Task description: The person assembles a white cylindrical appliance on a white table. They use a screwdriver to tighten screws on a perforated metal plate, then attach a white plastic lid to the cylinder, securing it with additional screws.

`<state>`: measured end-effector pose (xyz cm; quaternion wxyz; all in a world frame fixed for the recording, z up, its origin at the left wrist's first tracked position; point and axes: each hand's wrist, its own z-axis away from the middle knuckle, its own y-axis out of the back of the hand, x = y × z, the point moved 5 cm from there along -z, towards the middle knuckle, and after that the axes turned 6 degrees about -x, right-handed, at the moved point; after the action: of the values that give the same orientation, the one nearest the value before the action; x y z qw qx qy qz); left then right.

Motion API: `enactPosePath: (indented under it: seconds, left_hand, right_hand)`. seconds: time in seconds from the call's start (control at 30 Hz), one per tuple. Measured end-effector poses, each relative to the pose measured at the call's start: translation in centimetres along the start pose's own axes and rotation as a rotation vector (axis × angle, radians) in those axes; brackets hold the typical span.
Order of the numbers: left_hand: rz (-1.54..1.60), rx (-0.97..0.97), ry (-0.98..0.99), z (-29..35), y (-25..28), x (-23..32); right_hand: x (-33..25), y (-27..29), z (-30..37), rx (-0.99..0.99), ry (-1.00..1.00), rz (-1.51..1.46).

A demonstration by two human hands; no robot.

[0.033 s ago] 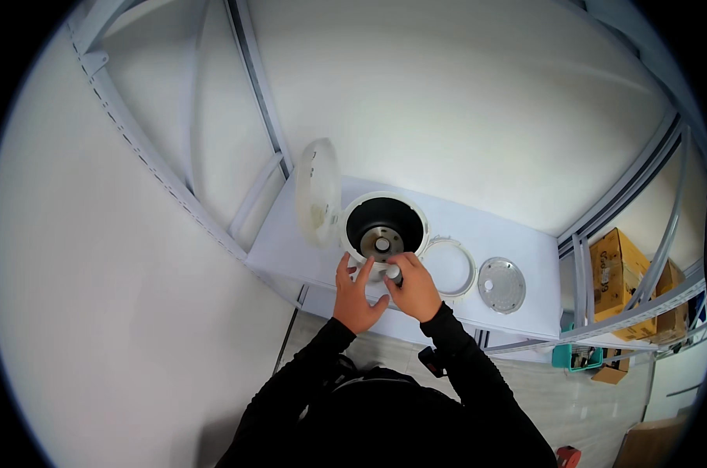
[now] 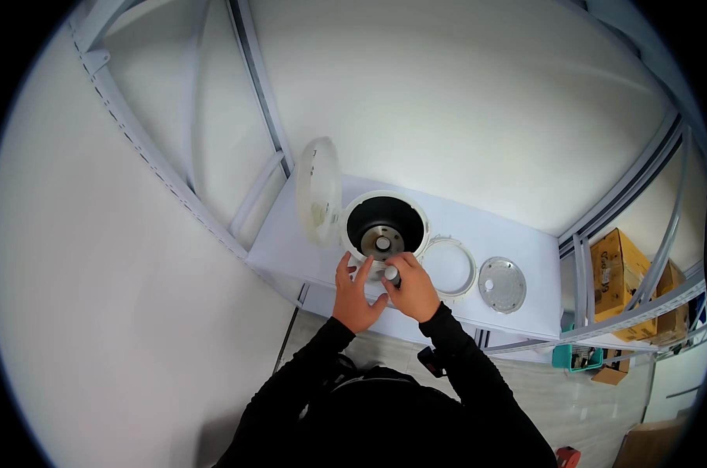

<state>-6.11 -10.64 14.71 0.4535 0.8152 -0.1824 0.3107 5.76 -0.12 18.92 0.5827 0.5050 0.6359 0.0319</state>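
A white rice cooker (image 2: 424,239) stands on the shelf with its lid (image 2: 319,191) raised on the left. Its inner pot is out, so a dark wall and the metal heating plate (image 2: 378,257) at the bottom show. At the near rim, my right hand (image 2: 417,290) pinches a small grey cylinder (image 2: 392,274); its lower end is hidden, so I cannot tell its kind. My left hand (image 2: 357,299) rests with fingers apart against the cooker's near left side. A white ring (image 2: 473,274) and a round metal disc (image 2: 503,285) lie to the right.
The white shelf (image 2: 517,243) sits within a grey metal frame (image 2: 268,101) whose posts rise left and right. Beyond the right end stand cardboard boxes (image 2: 615,269) and a teal basket (image 2: 563,356). A red object (image 2: 568,457) lies on the floor at the lower right.
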Motion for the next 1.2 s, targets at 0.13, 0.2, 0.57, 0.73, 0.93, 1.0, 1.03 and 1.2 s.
enactPosePath:
  seconds: [0.13, 0.2, 0.57, 0.73, 0.93, 1.0, 1.03, 1.2]
  left_hand:
    - [-0.01, 0.074, -0.054, 0.2, 1.8, -0.7]
    - [0.058, 0.131, 0.0, 0.2, 2.8, -2.3]
    - [0.364, 0.286, 0.127, -3.4, 10.6, -7.9]
    - [0.449, 0.181, -0.001, -7.1, 13.1, -6.3]
    - [0.46, 0.044, -0.065, -8.9, 13.8, -6.1]
    - [0.466, 0.018, -0.087, -9.2, 13.9, -6.6]
    - [0.475, 0.012, -0.096, -9.2, 13.9, -6.8]
    - [0.45, -0.03, -0.157, -9.8, 13.7, -7.3]
  right_hand:
    - [0.0, -0.7, -0.2, 0.036, 0.04, 0.031]
    - [0.5, -0.4, -0.5, 0.028, -0.03, 0.038]
    - [-4.4, 0.0, -4.2, 0.174, -0.033, 0.007]
    - [-8.9, -1.2, -7.9, 0.19, 0.139, -0.126]
    - [-7.4, -3.2, -10.4, 0.187, 0.063, -0.355]
    - [-6.2, -4.0, -10.6, 0.169, -0.064, -0.488]
    - [-6.3, -4.1, -10.8, 0.178, -0.039, -0.452]
    - [-7.1, -3.8, -12.0, 0.155, 0.042, -0.29]
